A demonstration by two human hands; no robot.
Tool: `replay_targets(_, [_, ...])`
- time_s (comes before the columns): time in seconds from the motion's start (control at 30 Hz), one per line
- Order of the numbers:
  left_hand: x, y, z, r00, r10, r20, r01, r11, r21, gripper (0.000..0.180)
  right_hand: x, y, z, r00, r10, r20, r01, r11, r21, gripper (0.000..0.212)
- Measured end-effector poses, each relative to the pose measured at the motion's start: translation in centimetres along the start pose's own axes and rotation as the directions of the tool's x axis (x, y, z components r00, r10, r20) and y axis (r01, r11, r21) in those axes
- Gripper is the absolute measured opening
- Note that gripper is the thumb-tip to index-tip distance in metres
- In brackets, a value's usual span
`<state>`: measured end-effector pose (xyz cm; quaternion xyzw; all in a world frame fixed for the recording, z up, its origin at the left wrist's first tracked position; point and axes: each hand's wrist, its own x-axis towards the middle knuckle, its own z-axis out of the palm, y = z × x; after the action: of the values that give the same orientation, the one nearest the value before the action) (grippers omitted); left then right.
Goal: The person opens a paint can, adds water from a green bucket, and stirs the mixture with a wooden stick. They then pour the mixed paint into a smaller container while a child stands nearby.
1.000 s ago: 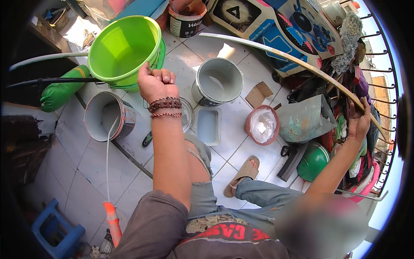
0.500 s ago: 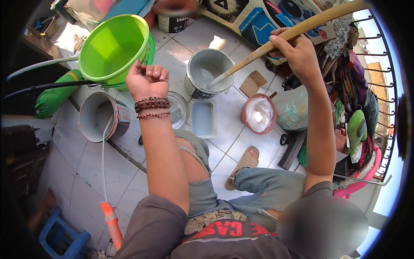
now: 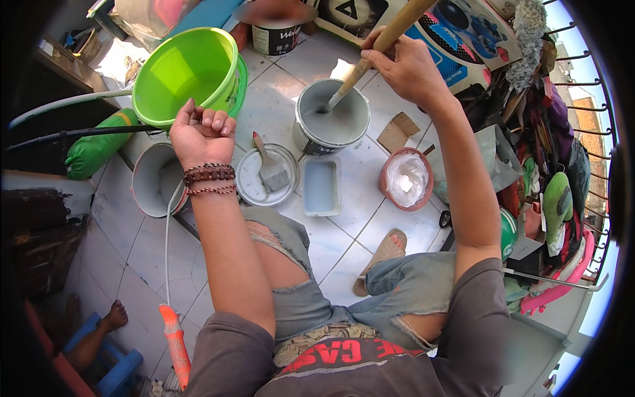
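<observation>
My right hand [image 3: 407, 69] is closed round a long wooden stick [image 3: 364, 66]. Its pale lower end stands in greyish liquid inside a paint bucket [image 3: 309, 135]. My left hand [image 3: 203, 135], bare of any object, hovers palm up with loosely curled fingers near the rim of a lime-green basin [image 3: 149, 106]. Below the paint bucket, a flat brush [image 3: 272, 171] with a red-tipped handle lies on a round white lid [image 3: 246, 177]. Beside the lid is a rectangular tub [image 3: 335, 192] of bluish-grey liquid.
An empty-looking pail [image 3: 147, 192] stands left of my forearm, partly hidden by it. An orange-handled roller tool [image 3: 174, 344] leans there. Right are a brown pot [image 3: 386, 188] lined with plastic, cardboard [image 3: 398, 131] and heaped belongings [image 3: 559, 205]. Another person's foot [image 3: 114, 317] shows lower left.
My right hand has moved left, bringing the stick more upright in the bucket. My left hand has shifted left and slightly down, uncovering the brush on the lid.
</observation>
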<state>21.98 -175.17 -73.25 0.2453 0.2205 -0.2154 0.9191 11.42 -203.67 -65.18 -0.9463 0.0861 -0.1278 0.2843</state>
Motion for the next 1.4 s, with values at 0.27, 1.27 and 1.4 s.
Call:
replay_targets(0.27, [0.0,0.2,0.1,1.0,0.016,0.006,-0.017,0.999,0.039,0.022,-1.3,-0.3,-0.9,0.994,0.074,0.085,-0.085,0.989,0.121,0.019])
replay_targets(1.27, [-0.5,-4.8,2.0,0.986,-0.153,0.059,0.113,0.894,0.433,0.024,-1.5,0.4,-1.5,0.979,0.182,0.091,-0.203,0.898,0.391,0.021])
replay_targets(1.4, [-0.3,-5.2,1.3,0.995,-0.095,0.016,0.082,0.92,0.384,0.022,-1.1,3.0,0.0,0.978,0.134,-0.158,-0.075,0.94,0.332,0.019])
